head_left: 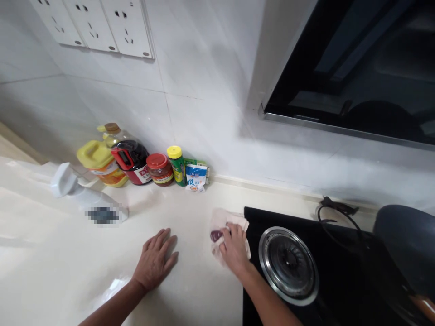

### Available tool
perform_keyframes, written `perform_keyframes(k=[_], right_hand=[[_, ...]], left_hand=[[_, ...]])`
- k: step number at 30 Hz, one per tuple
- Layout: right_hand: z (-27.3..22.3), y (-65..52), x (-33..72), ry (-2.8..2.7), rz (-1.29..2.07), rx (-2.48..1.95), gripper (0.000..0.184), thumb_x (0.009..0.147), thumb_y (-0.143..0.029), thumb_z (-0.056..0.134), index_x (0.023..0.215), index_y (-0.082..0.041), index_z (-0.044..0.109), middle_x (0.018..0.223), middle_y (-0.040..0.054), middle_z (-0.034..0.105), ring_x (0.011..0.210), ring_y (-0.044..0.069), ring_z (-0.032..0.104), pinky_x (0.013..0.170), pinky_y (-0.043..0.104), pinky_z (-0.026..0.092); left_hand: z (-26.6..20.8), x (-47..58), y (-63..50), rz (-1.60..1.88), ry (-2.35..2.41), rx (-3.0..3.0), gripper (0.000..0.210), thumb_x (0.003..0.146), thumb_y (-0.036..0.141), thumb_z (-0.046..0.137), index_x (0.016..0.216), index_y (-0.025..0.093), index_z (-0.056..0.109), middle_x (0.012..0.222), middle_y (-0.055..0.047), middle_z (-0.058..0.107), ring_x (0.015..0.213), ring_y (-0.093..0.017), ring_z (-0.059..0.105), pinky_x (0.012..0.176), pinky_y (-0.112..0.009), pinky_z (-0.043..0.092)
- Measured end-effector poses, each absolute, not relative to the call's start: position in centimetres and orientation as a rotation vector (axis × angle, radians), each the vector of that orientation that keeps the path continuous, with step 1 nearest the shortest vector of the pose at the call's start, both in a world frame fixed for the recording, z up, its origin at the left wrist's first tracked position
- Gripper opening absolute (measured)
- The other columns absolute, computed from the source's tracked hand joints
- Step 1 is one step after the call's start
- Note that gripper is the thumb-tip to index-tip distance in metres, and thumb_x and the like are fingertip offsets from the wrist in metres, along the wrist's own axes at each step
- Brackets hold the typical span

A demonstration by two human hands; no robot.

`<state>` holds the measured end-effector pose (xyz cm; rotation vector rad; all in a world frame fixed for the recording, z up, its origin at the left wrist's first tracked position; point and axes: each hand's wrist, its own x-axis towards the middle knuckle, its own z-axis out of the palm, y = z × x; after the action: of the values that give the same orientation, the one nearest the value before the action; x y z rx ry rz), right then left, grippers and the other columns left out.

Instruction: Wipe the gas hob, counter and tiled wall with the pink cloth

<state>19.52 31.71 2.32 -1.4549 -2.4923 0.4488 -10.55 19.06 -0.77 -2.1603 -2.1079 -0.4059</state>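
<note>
Beside the stove's left edge, my right hand (234, 246) presses a pale pink cleaning cloth (220, 219) onto the white countertop (193, 280). A dark purplish patch shows on the cloth by my fingers, which are bent over it. The cloth reaches the edge of the black cooktop (329, 276). My left hand (154, 258) rests flat on the counter to the left, fingers stretched out, holding nothing. A white spray bottle (95, 199) stands beyond it on the left.
Along the wall stand a yellow-lidded tub (98, 158), a dark sauce bottle (132, 163), a red-lidded jar (159, 170), a green shaker (177, 166) and a white-blue packet (196, 178). A wok (408, 244) sits right of the metal burner (288, 265). A dark range hood (356, 68) overhangs.
</note>
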Motion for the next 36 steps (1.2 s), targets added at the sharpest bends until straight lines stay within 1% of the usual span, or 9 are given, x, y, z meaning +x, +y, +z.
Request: perform_keyframes(k=[4,6,11,14,18,22,25,30,36], right_hand=[[1.6,26.1,22.3,-2.420,0.571,-1.188,0.049,0.070,-0.004,0.056,0.115,-0.022,0.065,0.133,0.0080,0.055,0.123,0.029,0.046,0.107,0.047,0.039],[1.9,24.6,23.9,-2.349,0.593,-1.147,0.052,0.069,-0.004,0.053,0.116,-0.023,0.064,0.131,0.0076,0.055,0.123,0.028,0.048,0.106,0.046,0.041],[2.3,24.4,26.8,-2.213,0.425,-1.402,0.050,0.080,-0.014,0.057,0.128,-0.026,0.064,0.146,0.0118,0.050,0.133,0.034,0.047,0.110,0.053,0.040],[1.6,25.6,26.7,-2.263,0.362,-1.586,0.048,0.081,-0.021,0.065,0.129,-0.025,0.066,0.160,0.0149,0.041,0.147,0.040,0.036,0.115,0.060,0.034],[1.6,29.2,25.0,-2.372,0.416,-1.690,0.048,0.090,-0.031,0.066,0.138,-0.026,0.063,0.172,0.0136,0.027,0.159,0.040,0.018,0.124,0.061,0.019],[3.0,35.4,24.2,-2.454,0.483,-1.794,0.052,0.099,-0.039,0.059,0.149,-0.025,0.054,0.173,0.0150,0.023,0.160,0.040,0.014,0.126,0.059,0.013],[3.8,40.4,24.8,-2.472,0.447,-1.868,0.053,0.102,-0.040,0.055,0.152,-0.025,0.049,0.171,0.0144,0.029,0.158,0.038,0.020,0.124,0.056,0.019],[3.9,46.2,27.8,-2.387,0.281,-1.982,0.049,0.104,-0.042,0.051,0.148,-0.023,0.051,0.152,0.0158,0.050,0.135,0.033,0.047,0.112,0.048,0.035],[3.4,48.5,34.7,-2.325,0.263,-2.089,0.047,0.103,-0.040,0.052,0.146,-0.022,0.053,0.148,0.0163,0.052,0.133,0.033,0.047,0.111,0.049,0.036]], left_hand=[[-0.6,-10.6,19.1,-0.385,-2.111,-2.165,0.048,0.099,0.049,0.052,0.136,0.022,0.064,0.153,-0.016,0.058,0.144,-0.035,0.050,0.109,-0.053,0.045],[-0.5,-10.5,19.1,-0.380,-2.124,-2.166,0.048,0.099,0.050,0.052,0.136,0.022,0.065,0.153,-0.015,0.059,0.144,-0.035,0.050,0.110,-0.053,0.045],[-0.4,-10.6,19.1,-0.381,-2.143,-2.170,0.049,0.099,0.050,0.052,0.135,0.022,0.066,0.154,-0.016,0.058,0.145,-0.034,0.049,0.111,-0.053,0.043],[-0.7,-10.7,19.1,-0.369,-2.146,-2.168,0.050,0.098,0.051,0.051,0.136,0.022,0.065,0.155,-0.015,0.057,0.145,-0.034,0.049,0.112,-0.053,0.043],[-0.8,-10.9,19.1,-0.341,-2.166,-2.162,0.051,0.098,0.052,0.050,0.136,0.022,0.066,0.154,-0.015,0.058,0.145,-0.034,0.049,0.112,-0.052,0.042],[-0.7,-10.9,19.2,-0.339,-2.177,-2.156,0.051,0.099,0.053,0.049,0.136,0.022,0.065,0.154,-0.015,0.058,0.146,-0.034,0.048,0.112,-0.051,0.042],[-0.8,-11.1,19.2,-0.350,-2.148,-2.162,0.051,0.099,0.052,0.049,0.136,0.021,0.065,0.154,-0.015,0.058,0.145,-0.033,0.049,0.112,-0.051,0.042],[-0.9,-11.2,19.3,-0.373,-2.122,-2.166,0.051,0.098,0.053,0.050,0.135,0.022,0.065,0.153,-0.015,0.059,0.143,-0.034,0.051,0.111,-0.052,0.043],[-0.7,-11.1,19.5,-0.382,-2.074,-2.160,0.050,0.100,0.051,0.046,0.133,0.019,0.065,0.151,-0.018,0.059,0.142,-0.035,0.051,0.108,-0.053,0.044]])
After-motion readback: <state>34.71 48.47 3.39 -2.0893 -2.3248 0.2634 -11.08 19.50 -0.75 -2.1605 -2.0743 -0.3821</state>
